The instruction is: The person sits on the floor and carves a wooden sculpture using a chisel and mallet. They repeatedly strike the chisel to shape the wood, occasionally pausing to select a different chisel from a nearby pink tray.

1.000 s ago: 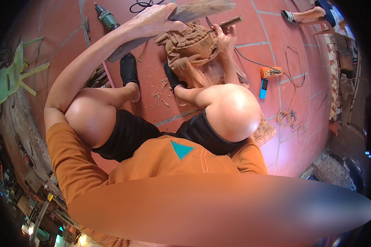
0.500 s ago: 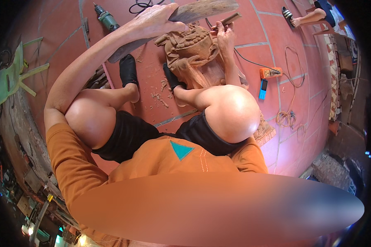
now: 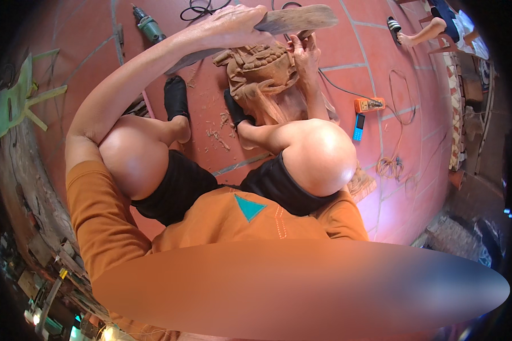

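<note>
left hand clasps a wooden club; right hand pinches a stick; twelve o'clock, carving has folds cut, remainder unclear.

No txt, labels, nos. or signs legible, incl. on blue phone & orange socket box.

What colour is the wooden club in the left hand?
The wooden club is greyish brown, clearest in the head view.

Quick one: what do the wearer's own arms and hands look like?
Both hands, left and right, are ungloved; no watch or cable shows on either wrist. Plain orange-brown left sleeve ends near the elbow; matching right sleeve, its end hidden behind the knee.
</note>
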`<state>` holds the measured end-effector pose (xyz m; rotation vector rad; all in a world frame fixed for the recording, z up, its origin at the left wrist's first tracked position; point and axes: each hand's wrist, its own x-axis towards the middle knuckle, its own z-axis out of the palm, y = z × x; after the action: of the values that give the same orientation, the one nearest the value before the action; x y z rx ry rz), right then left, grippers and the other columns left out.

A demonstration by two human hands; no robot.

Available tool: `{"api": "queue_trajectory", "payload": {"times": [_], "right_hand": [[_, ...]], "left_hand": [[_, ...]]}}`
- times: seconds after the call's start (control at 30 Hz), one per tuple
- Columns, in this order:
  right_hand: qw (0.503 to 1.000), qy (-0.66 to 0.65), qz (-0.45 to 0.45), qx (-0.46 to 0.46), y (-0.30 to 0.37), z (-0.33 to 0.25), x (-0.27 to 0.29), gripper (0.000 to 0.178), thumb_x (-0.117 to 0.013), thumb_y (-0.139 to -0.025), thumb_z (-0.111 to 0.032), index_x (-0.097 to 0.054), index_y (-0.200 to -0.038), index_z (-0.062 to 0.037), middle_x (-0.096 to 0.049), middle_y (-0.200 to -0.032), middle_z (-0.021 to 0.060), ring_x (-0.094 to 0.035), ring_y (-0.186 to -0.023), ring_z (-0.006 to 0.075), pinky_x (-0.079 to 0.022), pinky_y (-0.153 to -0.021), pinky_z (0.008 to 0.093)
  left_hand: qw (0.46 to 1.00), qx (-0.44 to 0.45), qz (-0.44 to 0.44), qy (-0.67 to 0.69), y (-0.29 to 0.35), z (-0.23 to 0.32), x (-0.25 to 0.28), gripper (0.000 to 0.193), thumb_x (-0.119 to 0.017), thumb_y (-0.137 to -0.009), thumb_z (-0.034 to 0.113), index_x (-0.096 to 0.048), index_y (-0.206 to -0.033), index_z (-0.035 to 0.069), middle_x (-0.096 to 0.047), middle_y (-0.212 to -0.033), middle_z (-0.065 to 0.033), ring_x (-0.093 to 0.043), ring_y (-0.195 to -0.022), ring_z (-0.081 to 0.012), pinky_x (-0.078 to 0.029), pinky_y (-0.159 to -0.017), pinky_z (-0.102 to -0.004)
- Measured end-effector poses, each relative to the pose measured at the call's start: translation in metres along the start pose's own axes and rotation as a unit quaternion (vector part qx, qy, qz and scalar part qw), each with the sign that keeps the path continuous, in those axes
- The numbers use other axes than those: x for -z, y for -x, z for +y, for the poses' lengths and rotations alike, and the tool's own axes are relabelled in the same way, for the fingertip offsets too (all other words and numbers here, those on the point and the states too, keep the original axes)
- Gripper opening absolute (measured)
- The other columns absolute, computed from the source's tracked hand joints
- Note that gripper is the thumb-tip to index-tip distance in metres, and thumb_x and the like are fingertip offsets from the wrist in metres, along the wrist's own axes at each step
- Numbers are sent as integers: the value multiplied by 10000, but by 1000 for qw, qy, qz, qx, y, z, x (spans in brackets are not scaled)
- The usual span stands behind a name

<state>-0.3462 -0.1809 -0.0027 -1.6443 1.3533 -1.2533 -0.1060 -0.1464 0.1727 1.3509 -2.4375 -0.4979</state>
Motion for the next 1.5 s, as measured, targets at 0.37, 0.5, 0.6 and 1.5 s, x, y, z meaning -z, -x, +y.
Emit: {"api": "queue_trajectory", "payload": {"times": [0.37, 0.5, 0.6, 1.5], "right_hand": [[1000, -23, 6, 2, 2, 3, 0, 197, -698, -999, -163, -550, -1090, -71, -745, -821, 83, -729, -706, 151, -563, -584, 303], [992, -105, 37, -60, 6, 8, 5, 196, -688, -1007, -163, -566, -1091, -36, -749, -836, 73, -714, -732, 139, -550, -610, 289], [987, -120, 71, -86, 12, 10, 8, 196, -680, -1013, -165, -573, -1071, -11, -749, -838, 76, -710, -730, 141, -538, -630, 279], [995, -58, 20, -79, -10, 13, 11, 160, -653, -1019, -160, -588, -1071, -24, -761, -815, 88, -742, -753, 162, -556, -662, 304]], "left_hand": [[1000, 8, 1, -18, 5, -3, -8, 552, -707, -888, 489, -633, -1021, -41, -697, -794, -236, -717, -721, -370, -558, -671, -455], [998, 45, -32, -7, 8, -14, -12, 561, -703, -886, 493, -631, -1041, -42, -700, -820, -250, -722, -759, -384, -560, -697, -464], [997, 68, -41, 2, 14, -12, -3, 566, -704, -883, 493, -631, -1052, -42, -702, -858, -269, -726, -811, -397, -561, -724, -472], [983, 135, -93, 82, 9, 9, 30, 481, -704, -950, 400, -518, -1039, -34, -656, -747, -243, -702, -681, -367, -526, -627, -475]]}}
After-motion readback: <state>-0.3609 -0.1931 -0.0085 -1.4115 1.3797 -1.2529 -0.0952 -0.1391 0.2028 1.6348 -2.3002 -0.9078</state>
